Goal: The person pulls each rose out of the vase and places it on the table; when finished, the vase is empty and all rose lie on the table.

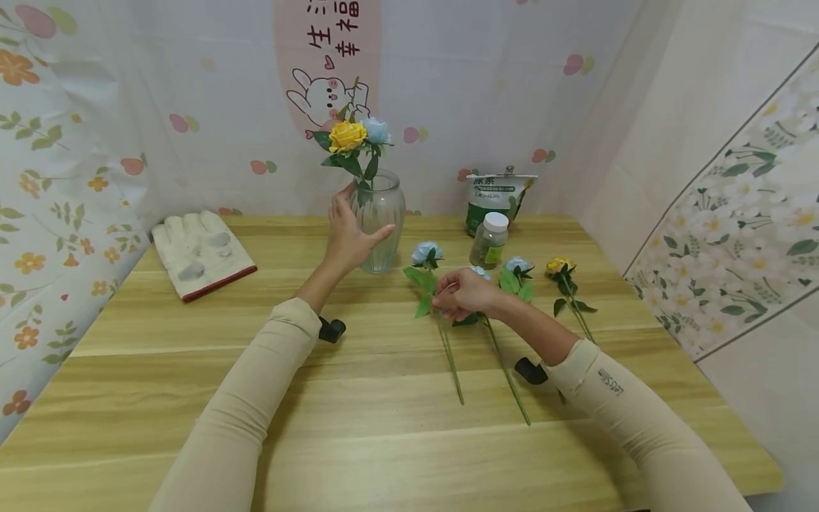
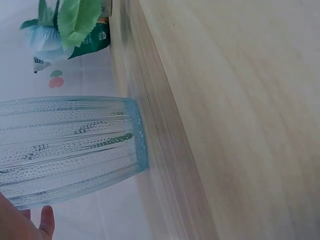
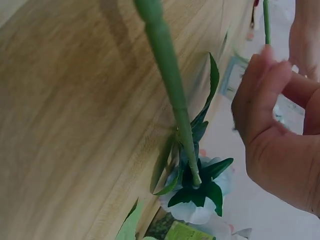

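A ribbed clear glass vase (image 1: pixel 387 245) stands upright on the table, with a yellow rose (image 1: pixel 348 136) and a light blue rose (image 1: pixel 376 131) in it. My left hand (image 1: pixel 350 238) holds the vase from its left side, thumb across the front. In the left wrist view the vase (image 2: pixel 75 145) appears sideways, with part of that hand below it. My right hand (image 1: pixel 463 293) pinches the green stem (image 3: pixel 267 22) of a blue rose (image 1: pixel 425 252) just below its leaves. Another blue rose (image 3: pixel 200 200) lies close by, its head partly hidden behind my right hand in the head view.
Further right lie a third blue rose (image 1: pixel 518 265) and a yellow rose (image 1: pixel 560 266). Behind them stand a white-capped jar (image 1: pixel 490 242) and a clipped green-and-white pouch (image 1: pixel 499 195). White work gloves (image 1: pixel 201 252) lie at the left. A patterned curtain (image 1: pixel 211 107) backs the table.
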A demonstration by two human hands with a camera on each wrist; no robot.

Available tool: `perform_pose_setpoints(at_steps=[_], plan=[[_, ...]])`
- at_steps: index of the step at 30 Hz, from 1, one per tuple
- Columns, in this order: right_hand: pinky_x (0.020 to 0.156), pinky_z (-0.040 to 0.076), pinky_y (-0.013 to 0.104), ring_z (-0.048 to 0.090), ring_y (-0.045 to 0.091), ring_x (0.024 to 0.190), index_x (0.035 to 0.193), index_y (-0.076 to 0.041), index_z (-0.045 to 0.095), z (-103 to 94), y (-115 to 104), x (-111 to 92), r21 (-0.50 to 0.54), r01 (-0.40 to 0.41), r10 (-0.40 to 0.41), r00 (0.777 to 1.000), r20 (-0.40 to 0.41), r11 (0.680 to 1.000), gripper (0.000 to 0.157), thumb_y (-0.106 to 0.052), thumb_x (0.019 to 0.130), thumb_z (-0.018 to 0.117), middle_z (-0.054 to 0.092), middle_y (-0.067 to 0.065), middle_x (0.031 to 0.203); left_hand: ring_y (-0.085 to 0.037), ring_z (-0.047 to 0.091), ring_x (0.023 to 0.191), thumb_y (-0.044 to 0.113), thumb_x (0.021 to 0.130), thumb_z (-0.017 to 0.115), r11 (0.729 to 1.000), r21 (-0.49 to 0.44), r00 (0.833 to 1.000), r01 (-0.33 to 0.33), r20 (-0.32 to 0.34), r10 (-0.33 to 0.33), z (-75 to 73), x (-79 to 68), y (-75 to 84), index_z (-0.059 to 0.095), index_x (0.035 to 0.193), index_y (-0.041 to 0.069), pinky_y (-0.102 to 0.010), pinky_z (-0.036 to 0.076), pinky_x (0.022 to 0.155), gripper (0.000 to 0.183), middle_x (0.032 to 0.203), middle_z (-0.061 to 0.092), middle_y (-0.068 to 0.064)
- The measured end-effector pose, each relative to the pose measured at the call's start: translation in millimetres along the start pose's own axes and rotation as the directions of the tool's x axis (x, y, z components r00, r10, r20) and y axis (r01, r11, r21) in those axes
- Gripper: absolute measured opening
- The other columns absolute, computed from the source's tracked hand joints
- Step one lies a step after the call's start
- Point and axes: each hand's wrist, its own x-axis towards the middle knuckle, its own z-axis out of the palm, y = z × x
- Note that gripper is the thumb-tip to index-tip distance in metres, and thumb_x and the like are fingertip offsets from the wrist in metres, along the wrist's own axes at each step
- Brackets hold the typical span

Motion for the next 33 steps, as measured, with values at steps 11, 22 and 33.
perform_pose_setpoints(at_steps=[11,22,33], plan=[[0.055,0.053,0.027,0.068,0.016,0.065,0.103,0.004,0.058,-2.0,7,-6,-0.102,-0.012,0.015,0.999,0.03,0.995,0.018,-0.01,0.094,0.066,0.07,0.01,0.082,-0.029,0.025,0.139,0.043,0.079,0.083,1.0,-0.002,1.0,0.01,-0.014,-0.01,-0.5,1.3,3.1,0.016,0.151,0.009,-0.047,0.03,0.113,0.104,0.153,0.025,-0.014],[0.056,0.056,0.028,0.067,0.015,0.059,0.096,0.002,0.058,6.6,14,-14,-0.023,-0.092,0.092,0.996,-0.01,0.996,0.012,-0.006,0.093,0.066,0.071,0.011,0.078,-0.028,0.025,0.139,0.042,0.079,0.083,1.0,-0.007,1.0,0.005,-0.013,-0.005,-1.2,0.7,2.8,0.017,0.151,0.008,-0.045,0.029,0.113,0.104,0.152,0.025,-0.013],[0.051,0.055,0.026,0.068,0.016,0.055,0.092,0.005,0.06,11.4,12,-16,-0.03,-0.087,0.085,0.995,-0.053,0.996,0.009,-0.004,0.092,0.064,0.069,0.011,0.068,-0.028,0.025,0.139,0.041,0.08,0.082,1.0,-0.014,1.0,0.0,-0.007,0.0,-0.2,-0.8,-0.5,0.016,0.151,0.008,-0.045,0.029,0.114,0.103,0.152,0.025,-0.013]])
